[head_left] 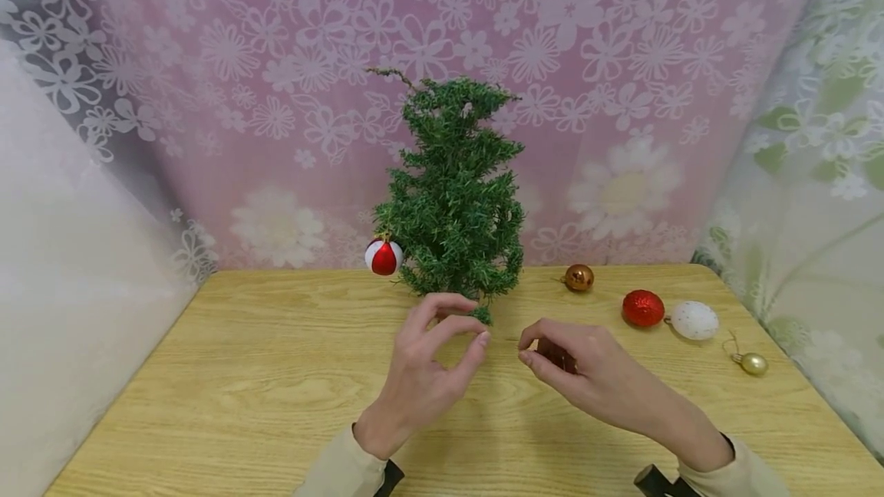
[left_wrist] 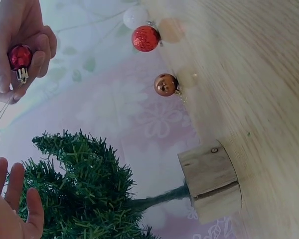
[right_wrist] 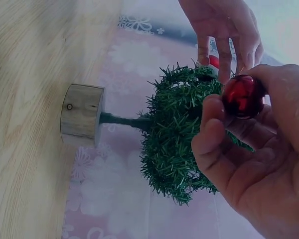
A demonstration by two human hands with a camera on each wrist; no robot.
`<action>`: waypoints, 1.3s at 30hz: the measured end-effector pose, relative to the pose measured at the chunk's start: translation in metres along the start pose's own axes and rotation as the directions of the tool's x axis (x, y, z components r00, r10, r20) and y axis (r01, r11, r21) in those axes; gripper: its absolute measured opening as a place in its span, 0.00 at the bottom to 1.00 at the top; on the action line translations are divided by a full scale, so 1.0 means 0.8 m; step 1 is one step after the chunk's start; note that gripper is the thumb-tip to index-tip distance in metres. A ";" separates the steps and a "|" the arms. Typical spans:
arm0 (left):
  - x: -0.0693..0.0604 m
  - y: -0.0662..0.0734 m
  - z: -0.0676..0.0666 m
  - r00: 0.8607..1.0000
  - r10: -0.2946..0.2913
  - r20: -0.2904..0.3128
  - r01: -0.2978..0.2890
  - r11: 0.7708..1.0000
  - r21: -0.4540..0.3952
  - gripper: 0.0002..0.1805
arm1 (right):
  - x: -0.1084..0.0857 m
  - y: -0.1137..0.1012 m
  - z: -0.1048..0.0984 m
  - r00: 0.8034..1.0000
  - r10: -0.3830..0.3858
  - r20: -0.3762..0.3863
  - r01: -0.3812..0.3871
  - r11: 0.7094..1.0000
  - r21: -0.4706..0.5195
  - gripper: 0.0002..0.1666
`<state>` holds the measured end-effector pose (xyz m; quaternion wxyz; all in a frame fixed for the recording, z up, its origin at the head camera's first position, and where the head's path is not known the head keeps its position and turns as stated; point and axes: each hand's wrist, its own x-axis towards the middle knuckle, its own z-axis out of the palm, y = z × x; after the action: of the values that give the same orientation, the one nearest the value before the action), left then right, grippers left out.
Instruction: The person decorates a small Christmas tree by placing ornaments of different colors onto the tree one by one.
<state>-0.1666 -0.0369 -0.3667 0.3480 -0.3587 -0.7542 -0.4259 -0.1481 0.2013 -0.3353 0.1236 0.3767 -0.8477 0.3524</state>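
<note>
A shiny red ball (right_wrist: 243, 96) rests between the curled fingers and thumb of my right hand (head_left: 594, 366). Its metal cap and thin string (left_wrist: 1, 115) show in the left wrist view, the string stretching toward the fingertips of my left hand (head_left: 428, 359). There my left thumb and index finger pinch the string's far end, the other fingers spread apart. Both hands are raised in front of a small green tree (head_left: 456, 175), whose wooden base (left_wrist: 212, 181) stands on the table. From the tree's left side hangs a red and white ball (head_left: 384, 257).
On the table (head_left: 276, 374), right of the tree, lie a copper ball (head_left: 579, 278), a rough red ball (head_left: 643, 308), a speckled white ball (head_left: 694, 320) and a small gold ball (head_left: 753, 363). Behind the tree hangs a pink floral cloth (head_left: 311, 98).
</note>
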 end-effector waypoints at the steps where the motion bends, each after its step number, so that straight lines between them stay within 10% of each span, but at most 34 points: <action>1: 0.000 0.001 0.000 1.000 0.000 0.001 0.000 1.000 -0.001 0.02 | 0.000 -0.001 0.000 1.000 0.002 0.003 -0.002 1.000 -0.004 0.13; 8: 0.001 0.001 -0.001 1.000 0.004 0.012 -0.004 1.000 -0.003 0.02 | 0.002 -0.002 0.002 0.999 -0.017 0.032 0.017 1.000 -0.016 0.14; 17: 0.009 -0.009 -0.006 0.995 0.105 -0.003 -0.103 0.986 0.133 0.03 | 0.009 0.002 0.000 0.976 -0.158 -0.152 0.140 0.983 -0.123 0.20; 26: 0.016 -0.010 -0.010 0.989 0.146 -0.016 -0.140 0.972 0.188 0.03 | 0.013 0.002 -0.005 0.969 -0.174 -0.174 0.145 0.975 -0.168 0.19; 34: 0.025 -0.008 -0.011 0.971 0.236 -0.032 -0.214 0.922 0.322 0.05 | 0.015 0.002 -0.007 0.960 -0.200 -0.198 0.151 0.959 -0.238 0.03; 39: 0.030 -0.005 -0.012 0.960 0.277 -0.040 -0.238 0.884 0.403 0.08 | 0.023 0.000 -0.010 0.927 -0.269 -0.260 0.200 0.943 -0.264 0.16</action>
<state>-0.1795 -0.0412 -0.3448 0.5022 -0.3573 -0.7524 -0.2322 -0.1613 0.1968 -0.3212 0.3325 0.4026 -0.8039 0.2847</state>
